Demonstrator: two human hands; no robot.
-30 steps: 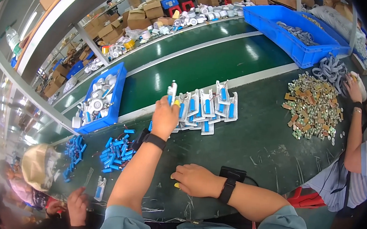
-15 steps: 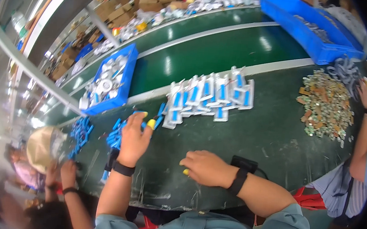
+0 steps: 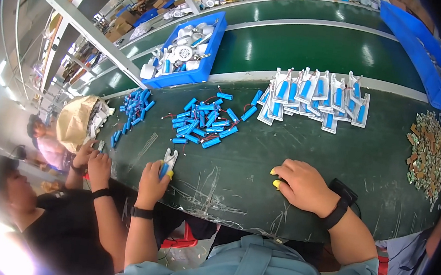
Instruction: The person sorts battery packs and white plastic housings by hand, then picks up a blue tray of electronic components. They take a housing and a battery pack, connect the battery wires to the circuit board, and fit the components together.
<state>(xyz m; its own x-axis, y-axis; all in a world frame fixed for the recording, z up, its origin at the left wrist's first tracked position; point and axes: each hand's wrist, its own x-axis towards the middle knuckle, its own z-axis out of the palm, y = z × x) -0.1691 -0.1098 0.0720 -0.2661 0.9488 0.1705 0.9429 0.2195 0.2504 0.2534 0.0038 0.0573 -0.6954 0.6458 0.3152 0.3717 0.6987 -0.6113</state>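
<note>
My left hand (image 3: 153,182) rests near the front edge of the dark green table (image 3: 262,152), closed around a white holder with a blue cylinder cell (image 3: 167,163) in it. My right hand (image 3: 302,186) lies curled on the table to the right, fingers bent, with nothing seen in it. A loose pile of blue cylinder cells with wires (image 3: 206,119) lies just beyond my left hand. Farther back right stand rows of white holders loaded with blue cells (image 3: 316,97).
A blue bin of white parts (image 3: 186,54) sits at the back on the green conveyor belt (image 3: 316,46). Another pile of blue cells (image 3: 133,108) lies left. A heap of small circuit boards (image 3: 427,155) is far right. A co-worker's hands (image 3: 93,159) work at my left.
My left hand has come back from the rows of holders, past the cell pile, to the near table edge and now grips a holder with a cell. My right hand stayed put.
</note>
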